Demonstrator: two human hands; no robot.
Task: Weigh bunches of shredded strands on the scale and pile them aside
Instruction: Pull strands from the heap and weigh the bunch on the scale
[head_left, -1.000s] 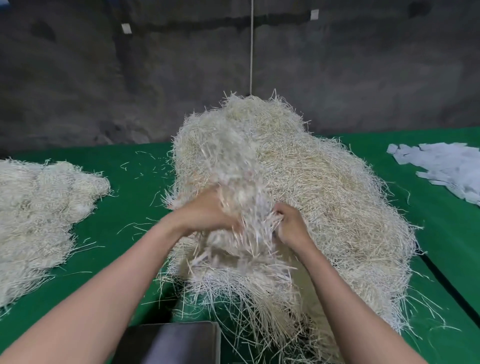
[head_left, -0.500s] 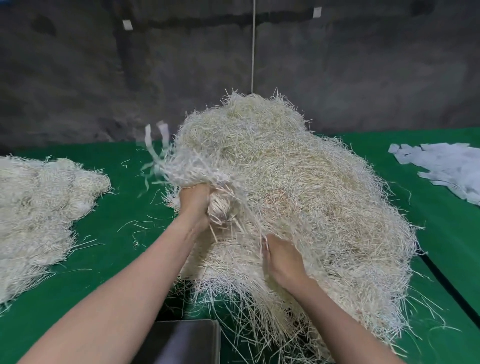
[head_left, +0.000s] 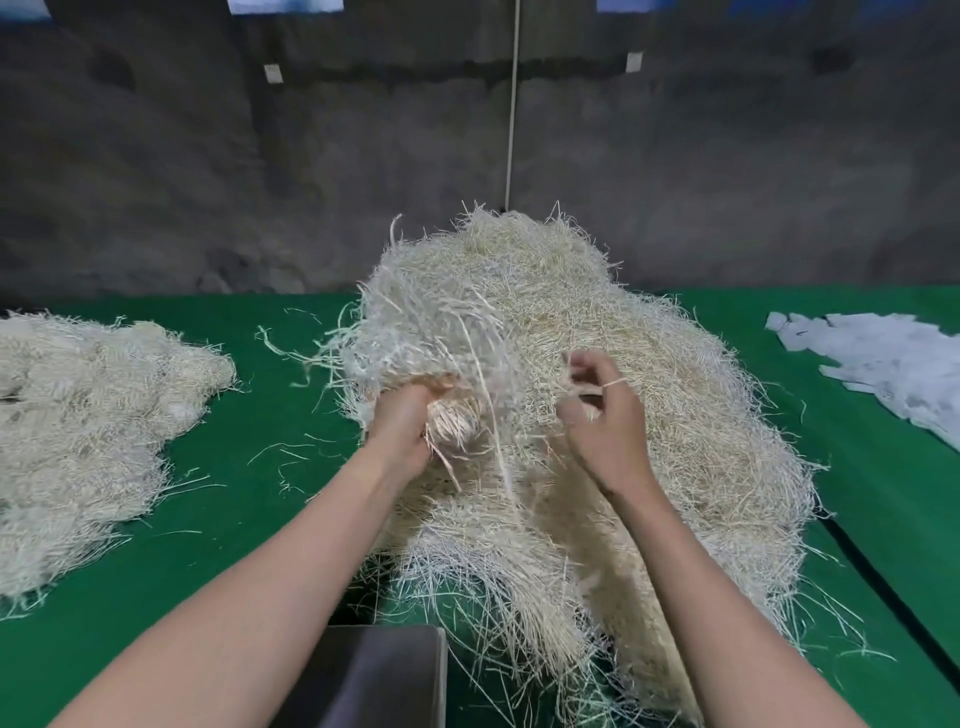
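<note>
Left grip (head_left: 400, 434) is clutching a bunch (head_left: 454, 423); right grip (head_left: 608, 431) is pinching strands (head_left: 574, 387) (desk (head_left: 270, 519) is showing between heap (head_left: 675, 415) and pile (head_left: 78, 426)).

I see a green-covered table (head_left: 249, 551) filling my view. The big heap of shredded strands (head_left: 654, 364) sits at its centre, and a smaller, flatter pile (head_left: 88, 431) lies well apart at 9 o'clock. White paper scraps (head_left: 893, 364) lie at 3 o'clock. Loose strands (head_left: 291, 457) dot the green between the piles. A dark grey scale plate (head_left: 379, 675) is at 6 o'clock.
</note>
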